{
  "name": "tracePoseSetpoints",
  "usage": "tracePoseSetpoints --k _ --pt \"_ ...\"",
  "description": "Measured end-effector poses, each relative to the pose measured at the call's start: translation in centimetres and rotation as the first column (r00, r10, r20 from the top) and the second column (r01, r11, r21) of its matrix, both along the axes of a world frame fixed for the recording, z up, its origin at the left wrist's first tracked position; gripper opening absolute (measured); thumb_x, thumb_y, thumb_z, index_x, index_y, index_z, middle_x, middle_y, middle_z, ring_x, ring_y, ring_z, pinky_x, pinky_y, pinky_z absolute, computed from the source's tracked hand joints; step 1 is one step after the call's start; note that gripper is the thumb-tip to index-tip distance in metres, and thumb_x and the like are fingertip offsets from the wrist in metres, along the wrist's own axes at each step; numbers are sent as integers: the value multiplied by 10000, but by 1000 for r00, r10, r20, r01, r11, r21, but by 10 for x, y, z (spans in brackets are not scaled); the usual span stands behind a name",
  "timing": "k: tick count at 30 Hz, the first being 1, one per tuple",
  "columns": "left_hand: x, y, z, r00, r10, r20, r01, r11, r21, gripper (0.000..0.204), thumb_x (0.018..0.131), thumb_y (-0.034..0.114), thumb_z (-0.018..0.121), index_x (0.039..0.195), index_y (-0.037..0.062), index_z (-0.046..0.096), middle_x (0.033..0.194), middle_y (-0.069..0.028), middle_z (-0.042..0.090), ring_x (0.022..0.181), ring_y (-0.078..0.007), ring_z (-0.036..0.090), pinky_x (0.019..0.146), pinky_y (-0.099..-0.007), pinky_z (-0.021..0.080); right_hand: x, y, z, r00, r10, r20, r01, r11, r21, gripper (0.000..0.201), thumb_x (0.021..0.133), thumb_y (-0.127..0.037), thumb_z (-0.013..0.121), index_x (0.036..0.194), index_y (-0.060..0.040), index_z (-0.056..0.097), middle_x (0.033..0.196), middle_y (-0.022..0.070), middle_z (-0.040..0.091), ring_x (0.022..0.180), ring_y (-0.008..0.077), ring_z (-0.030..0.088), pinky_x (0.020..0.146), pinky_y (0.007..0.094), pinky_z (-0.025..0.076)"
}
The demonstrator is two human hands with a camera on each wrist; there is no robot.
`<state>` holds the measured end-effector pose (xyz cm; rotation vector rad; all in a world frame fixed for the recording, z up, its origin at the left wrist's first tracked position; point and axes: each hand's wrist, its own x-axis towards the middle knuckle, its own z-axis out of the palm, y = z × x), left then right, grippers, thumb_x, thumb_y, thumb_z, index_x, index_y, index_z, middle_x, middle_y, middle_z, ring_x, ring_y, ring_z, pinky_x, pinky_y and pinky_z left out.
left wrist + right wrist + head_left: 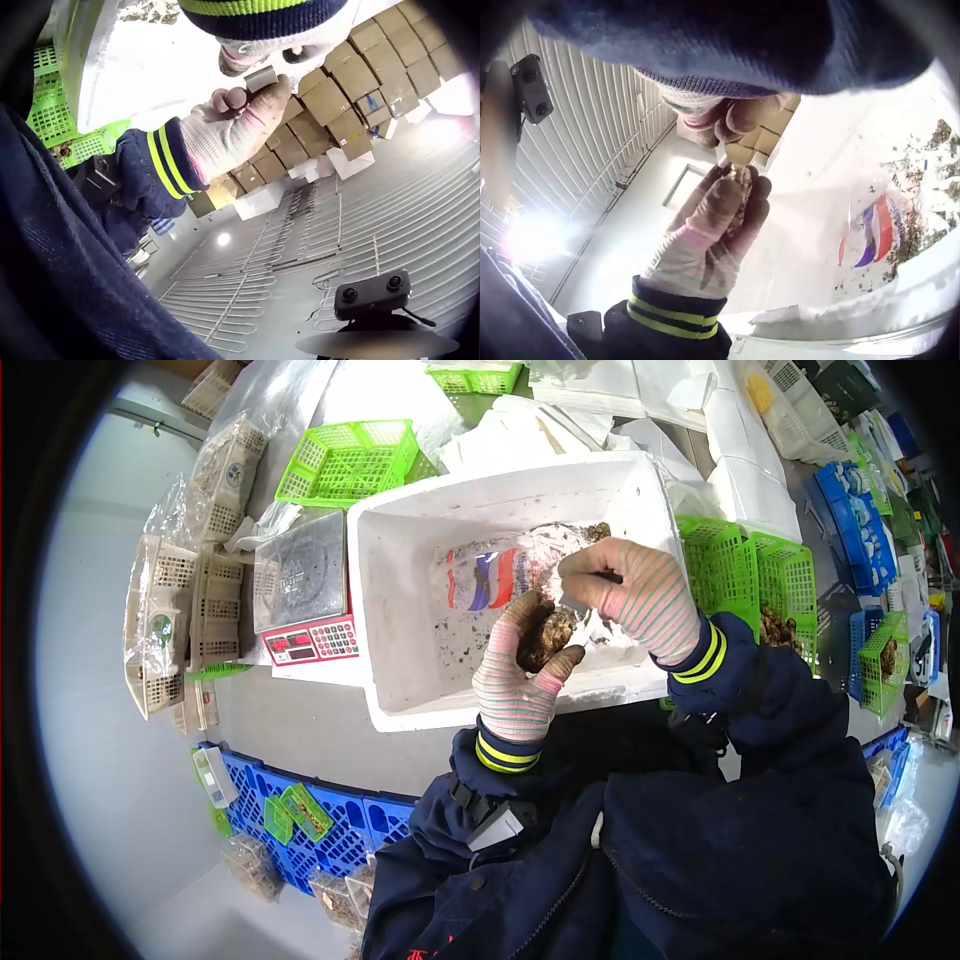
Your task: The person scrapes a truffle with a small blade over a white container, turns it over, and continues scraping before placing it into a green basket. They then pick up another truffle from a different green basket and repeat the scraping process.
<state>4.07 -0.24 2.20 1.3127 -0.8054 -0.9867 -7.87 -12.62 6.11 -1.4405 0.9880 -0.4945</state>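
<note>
Left hand, striped knit glove, is curled round a rough brown oyster-like shell and holds it up over the near wall of the white foam box. Right hand, same glove type, sits just above and right of the shell, fingers bent in a pinch. The left wrist view shows it gripping a small flat grey piece between thumb and fingers; can't tell what that piece is. The two hands are almost touching, with the shell between them.

Beyond the hands, inside the box: a clear plastic bag with red and blue print, plus dark grit on the box floor. To the left of the left hand, on the surface, a digital scale with a red keypad. To the right of the right hand, green plastic baskets, one holding more brown shells.

The shell's underside is hidden by the palm. In the right wrist view only its edge shows between the fingers.
</note>
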Motion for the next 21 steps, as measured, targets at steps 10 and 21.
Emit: tracePoseSetpoints --k 10,21 --pt "-1 -1 -3 995 19 -101 -21 1000 -15 662 737 -61 745 1322 -3 441 1187 -129 568 1061 -178 568 920 -305 480 0 4 5 999 44 18 -45 998 35 183 809 -155 714 942 -31 693 819 65 690 734 99 627 684 249 502" --pt "9 0 -10 905 -122 -408 83 990 -112 694 779 14 719 1378 16 369 1211 -121 556 1083 -171 551 932 -292 450 -3 -3 16 978 175 116 -195 963 185 172 821 -148 722 927 -17 686 738 27 648 590 58 541 522 208 439"
